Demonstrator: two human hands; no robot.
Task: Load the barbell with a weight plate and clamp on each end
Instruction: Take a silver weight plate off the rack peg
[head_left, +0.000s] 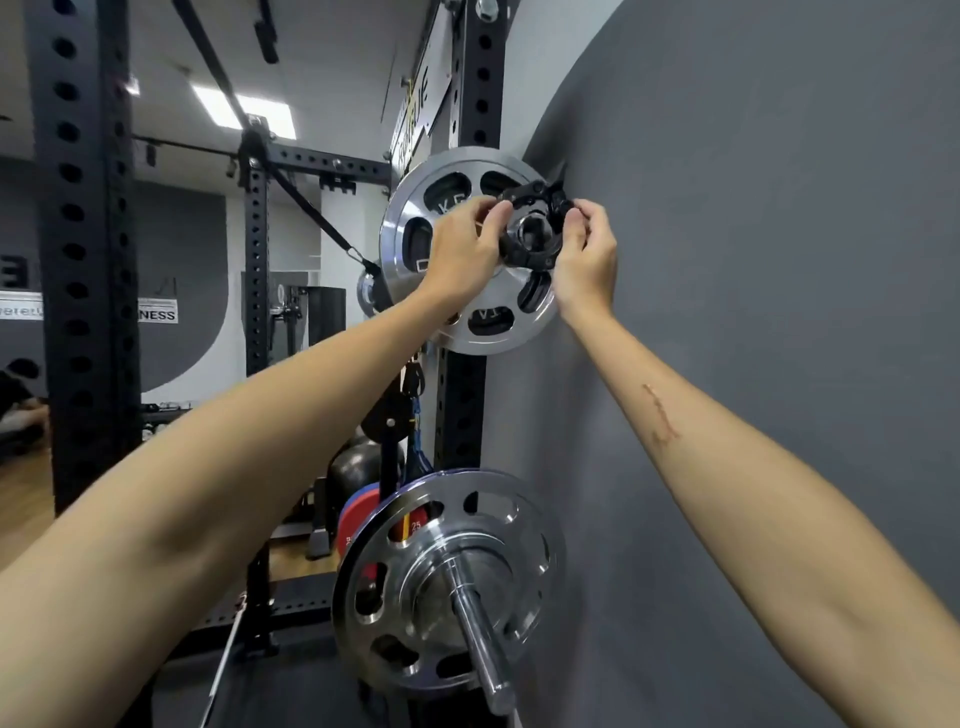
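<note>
A chrome weight plate (470, 332) with oval holes sits on the end of the barbell at head height, close to the grey wall. A black clamp (530, 236) rings the sleeve end in front of the plate, its lever raised at the top. My left hand (462, 249) grips the clamp's left side with its fingers. My right hand (587, 249) pinches the clamp's right side. The bar behind the plate is hidden.
Lower down, a second chrome plate (447, 577) sits on a storage peg (483, 649) pointing at me, with coloured plates (358, 519) behind it. Black rack uprights (83, 234) stand left and behind. The grey wall (779, 260) fills the right side.
</note>
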